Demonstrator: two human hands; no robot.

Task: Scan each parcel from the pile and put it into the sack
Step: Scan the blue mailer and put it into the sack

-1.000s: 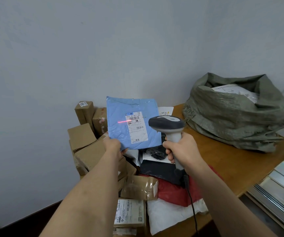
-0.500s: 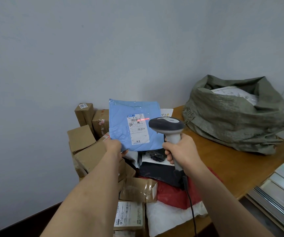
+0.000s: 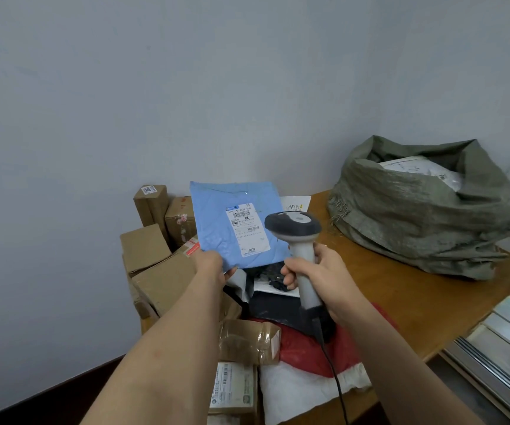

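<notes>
Above the pile (image 3: pixel 186 302), your left hand (image 3: pixel 209 268) pinches the blue mailer (image 3: pixel 216 228) by its lower left edge, thumb on the front; mailer stands nearly upright, white label (image 3: pixel 247 230) facing you; your right hand (image 3: pixel 318 277) is wrapped round the grip of the scanner (image 3: pixel 293 228), fingers curled tight on the handle; scanner head sits just in front of the label's right edge, partly covering the mailer's lower right corner; cable (image 3: pixel 333 372) drops from the handle base down past the table edge; no red line visible on the label; pile under both hands holds brown boxes on the left, a taped brown parcel (image 3: pixel 249 345), a black bag (image 3: pixel 275 305), a red bag (image 3: pixel 305 351) and a white bag (image 3: pixel 302 391); sack (image 3: pixel 416 219) sits on the table (image 3: pixel 401 302) to the right, well apart from the mailer, mouth open, white parcels showing inside; bare wall behind; metal rails at the far right edge of view.
</notes>
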